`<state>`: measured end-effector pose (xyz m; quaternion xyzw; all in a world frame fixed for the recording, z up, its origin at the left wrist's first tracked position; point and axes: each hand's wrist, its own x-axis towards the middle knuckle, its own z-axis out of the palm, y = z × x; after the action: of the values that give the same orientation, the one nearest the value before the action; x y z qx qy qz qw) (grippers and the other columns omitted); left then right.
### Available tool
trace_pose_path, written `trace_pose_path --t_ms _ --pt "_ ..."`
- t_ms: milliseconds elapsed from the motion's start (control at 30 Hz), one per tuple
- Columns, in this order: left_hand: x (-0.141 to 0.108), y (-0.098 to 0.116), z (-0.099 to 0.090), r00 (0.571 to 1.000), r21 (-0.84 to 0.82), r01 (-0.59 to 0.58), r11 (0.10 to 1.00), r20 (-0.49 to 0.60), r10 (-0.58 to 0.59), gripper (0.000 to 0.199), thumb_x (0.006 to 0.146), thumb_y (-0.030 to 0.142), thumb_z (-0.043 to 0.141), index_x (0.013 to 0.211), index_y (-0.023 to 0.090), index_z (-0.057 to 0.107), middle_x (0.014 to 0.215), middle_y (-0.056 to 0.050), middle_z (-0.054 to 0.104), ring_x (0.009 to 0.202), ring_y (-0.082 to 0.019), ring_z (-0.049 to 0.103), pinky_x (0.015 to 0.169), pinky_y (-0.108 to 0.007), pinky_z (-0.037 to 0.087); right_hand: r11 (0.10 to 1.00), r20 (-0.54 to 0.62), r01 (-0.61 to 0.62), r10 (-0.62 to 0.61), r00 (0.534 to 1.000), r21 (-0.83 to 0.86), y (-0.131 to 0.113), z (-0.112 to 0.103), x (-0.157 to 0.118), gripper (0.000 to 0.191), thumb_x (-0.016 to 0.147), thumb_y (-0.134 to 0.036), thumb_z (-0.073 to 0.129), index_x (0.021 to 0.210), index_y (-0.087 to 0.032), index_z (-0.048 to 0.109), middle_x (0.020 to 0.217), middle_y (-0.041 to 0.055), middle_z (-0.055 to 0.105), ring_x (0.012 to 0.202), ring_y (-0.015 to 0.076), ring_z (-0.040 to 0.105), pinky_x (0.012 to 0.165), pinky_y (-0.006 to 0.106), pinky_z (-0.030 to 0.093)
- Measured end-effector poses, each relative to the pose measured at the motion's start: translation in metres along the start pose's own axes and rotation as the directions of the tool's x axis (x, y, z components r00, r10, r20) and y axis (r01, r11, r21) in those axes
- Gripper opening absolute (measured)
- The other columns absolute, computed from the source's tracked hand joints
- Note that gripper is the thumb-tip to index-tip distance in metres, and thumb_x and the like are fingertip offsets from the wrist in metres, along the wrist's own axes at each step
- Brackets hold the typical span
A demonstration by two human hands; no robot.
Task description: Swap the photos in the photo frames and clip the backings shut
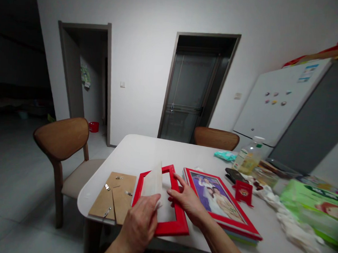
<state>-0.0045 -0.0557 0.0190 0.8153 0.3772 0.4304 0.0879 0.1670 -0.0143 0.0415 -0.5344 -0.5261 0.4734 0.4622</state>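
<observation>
A red picture frame (pixel 172 228) lies near the front edge of the table, its opening showing a pale surface. My left hand (pixel 143 216) pinches a thin whitish sheet (pixel 152 182), which tilts up out of the frame's opening. My right hand (pixel 188 199) grips the frame's right side, its fingers reaching over the red border. Left of the frame lies a brown backing board (pixel 100 201) with metal clips and a stand flap. On the right rests another red-framed photo (pixel 214 196) of people against purple, stacked on other flat things.
A white table (pixel 153 148) bears a clear bottle (pixel 249 156), a dark wallet-like object (pixel 234 175), a small red item (pixel 243 192), crumpled tissue (pixel 290 221) and a green tissue pack (pixel 315 206) at right. Wooden chairs stand left (pixel 63 141) and behind (pixel 216 138).
</observation>
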Motion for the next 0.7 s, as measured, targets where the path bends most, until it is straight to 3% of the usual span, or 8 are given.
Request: trace_pose_path --t_ms 67,167,233,300,500,700 --pt "-0.002 -0.007 -0.009 0.981 -0.045 0.153 0.987 -0.110 -0.157 0.041 0.074 0.011 0.039 0.114 0.019 0.040 0.094 -0.005 0.059 0.085 -0.016 0.058 0.077 -0.028 0.048 0.962 -0.016 0.018 -0.023 1.000 -0.271 0.006 -0.004 0.003 0.069 0.066 -0.022 0.053 0.128 -0.014 0.025 0.078 0.0048 0.061 0.064 0.0163 0.059 0.060 0.029 0.046" --pt "-0.010 -0.024 -0.027 0.869 -0.184 0.421 0.888 -0.201 -0.453 0.044 0.072 0.018 0.043 0.115 0.019 0.037 0.099 -0.006 0.056 0.079 -0.017 0.061 0.070 -0.029 0.051 0.760 -0.001 0.087 -0.115 0.993 -0.644 0.020 -0.009 0.007 0.058 0.065 -0.013 0.047 0.122 -0.010 0.037 0.103 0.0130 0.057 0.092 0.0203 0.055 0.081 0.030 0.040" --pt "-0.019 -0.038 -0.038 0.805 -0.248 0.510 0.824 -0.199 -0.558 0.043 0.071 0.022 0.044 0.114 0.019 0.037 0.106 -0.007 0.055 0.085 -0.019 0.060 0.074 -0.031 0.049 0.621 0.028 0.105 -0.132 0.991 -0.777 0.030 -0.009 0.008 0.053 0.066 -0.010 0.043 0.119 -0.008 0.041 0.109 0.0157 0.055 0.100 0.0213 0.051 0.084 0.029 0.036" --pt "-0.030 -0.051 -0.045 0.783 -0.242 0.550 0.799 -0.182 -0.595 0.041 0.070 0.025 0.046 0.110 0.019 0.040 0.108 -0.007 0.055 0.091 -0.021 0.058 0.077 -0.033 0.047 0.522 0.043 0.097 -0.114 0.993 -0.847 0.039 -0.007 0.008 0.049 0.069 -0.011 0.040 0.118 -0.006 0.042 0.104 0.0172 0.057 0.096 0.0217 0.053 0.080 0.028 0.038" --pt "-0.051 -0.069 -0.046 0.784 -0.009 0.617 0.787 -0.078 -0.616 0.039 0.072 0.033 0.044 0.109 0.020 0.043 0.107 -0.006 0.057 0.098 -0.023 0.054 0.082 -0.037 0.043 0.322 0.070 0.102 -0.109 0.992 -0.941 0.053 0.000 0.011 0.040 0.070 -0.009 0.039 0.108 -0.008 0.052 0.091 0.0163 0.059 0.084 0.0211 0.055 0.075 0.027 0.038" --pt "-0.056 -0.076 -0.041 0.839 0.235 0.536 0.811 -0.042 -0.542 0.040 0.075 0.031 0.040 0.110 0.014 0.044 0.109 -0.011 0.054 0.102 -0.023 0.050 0.088 -0.039 0.038 0.306 0.067 0.112 -0.154 0.986 -0.946 0.056 -0.001 0.009 0.039 0.070 -0.014 0.042 0.107 -0.010 0.053 0.098 0.0167 0.056 0.090 0.0229 0.052 0.080 0.030 0.037"
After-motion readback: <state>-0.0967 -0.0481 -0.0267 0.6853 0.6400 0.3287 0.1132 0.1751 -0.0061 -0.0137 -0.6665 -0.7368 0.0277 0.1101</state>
